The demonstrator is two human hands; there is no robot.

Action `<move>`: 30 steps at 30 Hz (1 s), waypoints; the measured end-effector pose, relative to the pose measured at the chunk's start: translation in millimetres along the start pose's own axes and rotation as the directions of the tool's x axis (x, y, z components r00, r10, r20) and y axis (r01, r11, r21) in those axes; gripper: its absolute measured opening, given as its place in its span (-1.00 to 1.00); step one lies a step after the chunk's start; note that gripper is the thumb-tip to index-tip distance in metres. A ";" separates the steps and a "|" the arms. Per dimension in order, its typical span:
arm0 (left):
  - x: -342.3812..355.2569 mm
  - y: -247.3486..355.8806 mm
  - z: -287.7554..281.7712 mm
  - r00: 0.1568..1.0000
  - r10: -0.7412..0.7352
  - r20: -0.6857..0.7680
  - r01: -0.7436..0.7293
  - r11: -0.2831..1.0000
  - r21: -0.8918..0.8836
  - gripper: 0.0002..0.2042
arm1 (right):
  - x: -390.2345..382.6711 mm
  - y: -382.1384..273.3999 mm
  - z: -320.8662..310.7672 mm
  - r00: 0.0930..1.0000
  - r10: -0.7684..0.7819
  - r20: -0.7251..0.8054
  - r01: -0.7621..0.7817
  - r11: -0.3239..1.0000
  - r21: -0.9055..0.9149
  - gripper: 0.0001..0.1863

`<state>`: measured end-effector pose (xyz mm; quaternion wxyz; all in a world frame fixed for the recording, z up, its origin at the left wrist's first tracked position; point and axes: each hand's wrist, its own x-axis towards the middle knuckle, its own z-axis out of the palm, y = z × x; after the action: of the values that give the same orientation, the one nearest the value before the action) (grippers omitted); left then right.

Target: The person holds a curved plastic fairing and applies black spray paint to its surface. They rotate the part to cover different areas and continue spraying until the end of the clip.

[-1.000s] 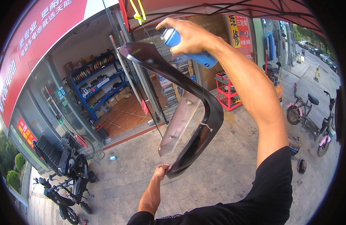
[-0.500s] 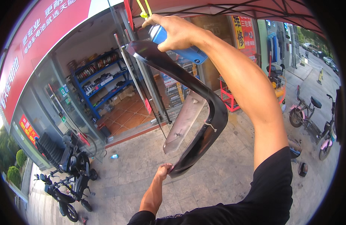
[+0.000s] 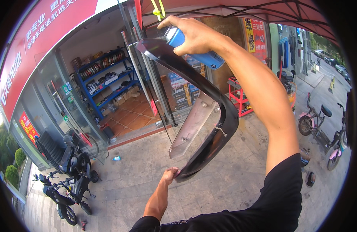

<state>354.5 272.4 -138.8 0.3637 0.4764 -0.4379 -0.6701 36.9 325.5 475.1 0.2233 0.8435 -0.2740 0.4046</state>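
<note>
My right hand [image 3: 192,36] grips a blue spray can [image 3: 209,60] near the upper end of a long, bent, glossy dark panel [image 3: 197,79], with a finger over the can's nozzle. My left hand [image 3: 170,173] is closed on the panel's lower end. A pale, narrow piece with small fittings [image 3: 188,129] shows inside the bend, partly behind the dark panel; whether it is joined to it, I cannot tell. Yellow-green hooks [image 3: 157,11] hang above my right hand.
An open shop doorway [image 3: 120,120] with blue shelving [image 3: 91,77] lies ahead. Black scooters [image 3: 70,181] stand left; a red cart [image 3: 238,104] and small bikes [image 3: 321,123] stand right. A canopy [image 3: 279,13] is overhead; small items [image 3: 116,157] lie on the pavement.
My right hand and the can shifted left and up, then back down to the right. The panel appears slightly higher and further right; my left hand keeps its grip.
</note>
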 end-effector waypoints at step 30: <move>16.9 -12.0 -9.9 0.998 -0.028 0.059 0.025 0.999 0.038 -0.79 | -98.9 -8.8 -10.2 0.990 0.107 0.092 -0.110 0.993 0.030 -0.26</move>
<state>358.4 259.0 -157.0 0.3326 0.4689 -0.4546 -0.6803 -14.8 366.1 400.0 0.1735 0.8485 -0.3219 0.3826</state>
